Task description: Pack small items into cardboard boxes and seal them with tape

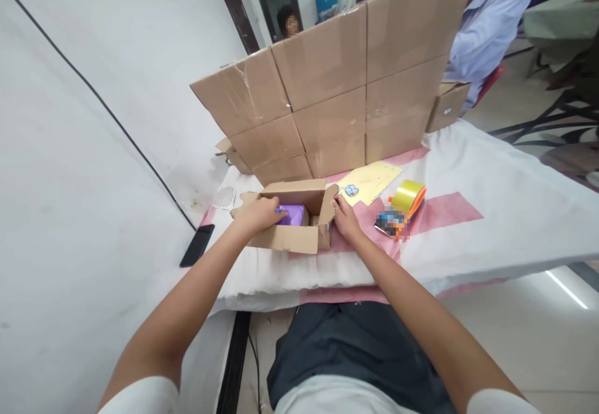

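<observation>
An open cardboard box (294, 239) stands in front of me on the table, its flaps raised. Inside lies a small purple packet (294, 215), toward the left end. My left hand (262, 212) reaches over the left end, closed on the packet's left part; some of its fingers are hidden. With my right hand (345, 217) I pinch the box's right end by its upright flap. Just beyond that hand, a yellow sheet (374, 180) with a small blue-and-white item (351, 190) lies flat.
A tape dispenser (407, 199) with yellow tape sits to the right. A tall cardboard partition (327, 96) stands behind the box. A black phone (198, 245) lies by the left wall. Another cardboard box (447, 110) and a person's blue sleeve (491, 30) are beyond the partition's right edge.
</observation>
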The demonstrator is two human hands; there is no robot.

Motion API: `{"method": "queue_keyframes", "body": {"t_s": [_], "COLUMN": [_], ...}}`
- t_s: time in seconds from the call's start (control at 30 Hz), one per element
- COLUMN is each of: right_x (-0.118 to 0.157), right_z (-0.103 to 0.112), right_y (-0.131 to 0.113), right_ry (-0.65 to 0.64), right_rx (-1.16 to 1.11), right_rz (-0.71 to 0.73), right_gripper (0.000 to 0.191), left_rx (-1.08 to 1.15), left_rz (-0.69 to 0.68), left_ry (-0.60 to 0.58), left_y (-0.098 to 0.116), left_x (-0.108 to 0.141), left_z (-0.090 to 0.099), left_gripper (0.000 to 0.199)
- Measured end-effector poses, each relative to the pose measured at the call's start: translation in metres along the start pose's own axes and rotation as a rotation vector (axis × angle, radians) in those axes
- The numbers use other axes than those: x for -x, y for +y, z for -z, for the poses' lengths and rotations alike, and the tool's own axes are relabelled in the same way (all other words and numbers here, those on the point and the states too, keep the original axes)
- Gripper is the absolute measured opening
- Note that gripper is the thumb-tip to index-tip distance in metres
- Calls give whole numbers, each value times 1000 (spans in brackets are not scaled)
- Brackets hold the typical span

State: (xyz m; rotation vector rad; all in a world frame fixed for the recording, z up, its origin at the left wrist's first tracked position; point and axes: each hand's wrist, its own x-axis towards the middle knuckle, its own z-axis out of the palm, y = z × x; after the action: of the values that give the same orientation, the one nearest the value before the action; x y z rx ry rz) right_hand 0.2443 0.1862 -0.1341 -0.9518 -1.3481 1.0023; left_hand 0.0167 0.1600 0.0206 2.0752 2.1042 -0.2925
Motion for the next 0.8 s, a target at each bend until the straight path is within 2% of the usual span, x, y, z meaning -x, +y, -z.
{"method": "queue_keyframes", "body": {"t_s": [0.1,0.2,0.37,0.5,0.67,0.8], "right_x": [1,1,2,5,8,7], "right_z": [1,1,-2,-3,2,2], "right_y": [-2,-1,2,1,2,0], "right_ry": [-8,-18,-40,-47,-63,-36], "right_rx": [15,22,94,154,159,209], "right_rz": [2,10,97,148,103,85], "right_gripper": [24,24,26,30,22,16], "left_rx": [-4,17,173,213,138,127], "left_rz": [-17,-43,-79,-134,-187,-192], "left_ry": [-107,-147,-97,-24,-113,-132], "left_y": [1,0,-11,-18,-18,-14], "left_x": [-5,-5,-2,-4,-8,-4], "left_z": [-4,-6,-9,-14,-13,-8], "left_gripper": [58,67,63,55,55,57]}}
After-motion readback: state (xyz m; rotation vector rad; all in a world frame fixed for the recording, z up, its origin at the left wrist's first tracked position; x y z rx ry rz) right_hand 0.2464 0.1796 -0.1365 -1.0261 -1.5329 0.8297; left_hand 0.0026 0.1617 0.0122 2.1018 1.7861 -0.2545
